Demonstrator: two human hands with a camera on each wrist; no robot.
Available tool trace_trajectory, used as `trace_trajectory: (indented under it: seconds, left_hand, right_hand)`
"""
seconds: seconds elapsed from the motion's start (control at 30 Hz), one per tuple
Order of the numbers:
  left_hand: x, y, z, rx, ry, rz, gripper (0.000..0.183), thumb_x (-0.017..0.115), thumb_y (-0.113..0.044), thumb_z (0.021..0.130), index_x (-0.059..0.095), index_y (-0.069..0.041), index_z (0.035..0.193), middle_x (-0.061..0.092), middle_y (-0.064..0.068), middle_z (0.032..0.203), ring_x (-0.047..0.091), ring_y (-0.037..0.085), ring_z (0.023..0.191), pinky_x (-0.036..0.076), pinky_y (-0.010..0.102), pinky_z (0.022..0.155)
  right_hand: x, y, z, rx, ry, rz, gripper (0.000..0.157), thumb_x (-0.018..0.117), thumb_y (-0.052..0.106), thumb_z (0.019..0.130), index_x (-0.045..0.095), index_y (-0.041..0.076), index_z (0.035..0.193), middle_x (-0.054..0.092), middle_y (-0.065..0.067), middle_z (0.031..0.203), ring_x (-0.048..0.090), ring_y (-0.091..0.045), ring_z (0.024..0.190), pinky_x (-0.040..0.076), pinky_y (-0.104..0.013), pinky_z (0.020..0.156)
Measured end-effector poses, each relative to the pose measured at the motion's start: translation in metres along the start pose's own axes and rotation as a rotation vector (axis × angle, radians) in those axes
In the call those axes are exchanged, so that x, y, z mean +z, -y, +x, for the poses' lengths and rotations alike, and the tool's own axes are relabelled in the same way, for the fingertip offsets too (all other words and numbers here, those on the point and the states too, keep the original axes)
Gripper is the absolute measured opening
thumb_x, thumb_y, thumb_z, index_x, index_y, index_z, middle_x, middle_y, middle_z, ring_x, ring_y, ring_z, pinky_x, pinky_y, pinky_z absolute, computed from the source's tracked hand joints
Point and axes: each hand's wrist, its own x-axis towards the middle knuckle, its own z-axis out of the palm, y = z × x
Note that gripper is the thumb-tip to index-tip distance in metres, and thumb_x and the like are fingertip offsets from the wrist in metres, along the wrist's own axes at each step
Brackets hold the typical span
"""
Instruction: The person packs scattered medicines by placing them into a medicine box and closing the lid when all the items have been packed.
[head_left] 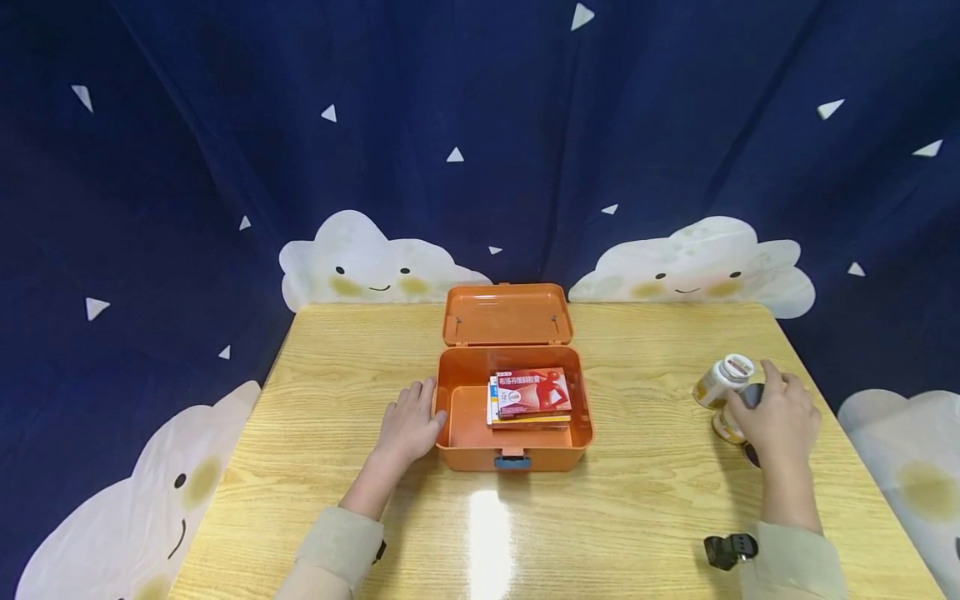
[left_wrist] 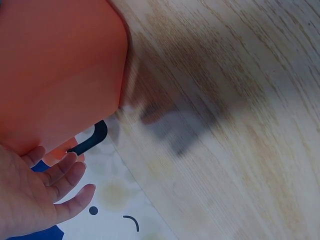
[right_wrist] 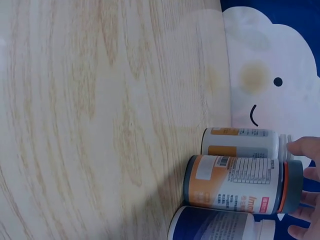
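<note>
My left hand [head_left: 408,423] touches the left side of an orange lidded box [head_left: 457,457], its fingers extended along the outside wall [left_wrist: 75,75]. The box's lid [head_left: 507,315] is tipped back. Inside, a red medicine box [head_left: 533,392] lies on other flat cartons. At the right, my right hand [head_left: 783,417] hovers over a pill bottle with a grey cap [right_wrist: 295,187], thumb and fingers spread around the cap. Beside it stands a white-capped pill bottle [head_left: 722,383]. A dark blue-labelled bottle [right_wrist: 215,225] is on its other side, mostly hidden by the hand in the head view.
A wooden table [head_left: 637,508] holds everything, and a dark blue curtain [head_left: 510,125] with cloud shapes hangs behind and beside it. The box's blue-grey latch [head_left: 512,462] faces me. Black wrist-worn gear [head_left: 731,550] shows by the right sleeve.
</note>
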Motion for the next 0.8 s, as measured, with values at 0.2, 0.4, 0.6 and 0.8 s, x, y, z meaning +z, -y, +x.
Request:
trace_trajectory:
  seconds: [0.2,0.4,0.6,0.8]
  left_hand:
    - [0.0002,-0.0003,0.001,0.001,-0.003,0.006,0.054,0.045,-0.03,0.088,0.033,-0.007,0.135,0.043,0.016,0.123,0.043,0.033,0.108,0.037,0.05,0.083]
    - [0.0003,-0.0003,0.0012,-0.002,-0.003,0.004,0.054,0.045,-0.029,0.088,0.033,-0.006,0.135,0.042,0.016,0.123,0.043,0.033,0.109,0.036,0.05,0.083]
    - [0.0012,0.0006,0.0013,-0.002,0.0,0.011,0.054,0.044,-0.03,0.088,0.033,-0.007,0.135,0.043,0.015,0.123,0.043,0.032,0.107,0.037,0.05,0.082]
    - [0.0017,0.0008,0.001,-0.004,0.003,0.007,0.055,0.045,-0.031,0.088,0.032,-0.007,0.136,0.043,0.015,0.123,0.043,0.032,0.108,0.036,0.05,0.083]
  right_hand:
    - [0.0019,-0.0028,-0.0026,0.033,0.002,0.001,0.072,0.056,0.035,0.084,0.026,-0.001,0.139,0.026,-0.038,0.127,0.026,-0.055,0.113,0.021,-0.064,0.086]
    - [0.0034,-0.004,-0.0038,0.047,-0.013,0.002,0.067,0.056,0.033,0.083,0.031,-0.002,0.134,0.029,-0.038,0.122,0.028,-0.054,0.109,0.022,-0.063,0.083]
    - [0.0053,-0.0048,-0.0044,0.056,-0.014,0.002,0.063,0.055,0.033,0.083,0.036,-0.003,0.131,0.03,-0.038,0.119,0.029,-0.054,0.108,0.023,-0.062,0.081]
    - [0.0064,-0.0054,-0.0057,0.049,-0.011,-0.003,0.06,0.055,0.033,0.083,0.037,-0.005,0.127,0.031,-0.039,0.116,0.03,-0.054,0.106,0.026,-0.061,0.077]
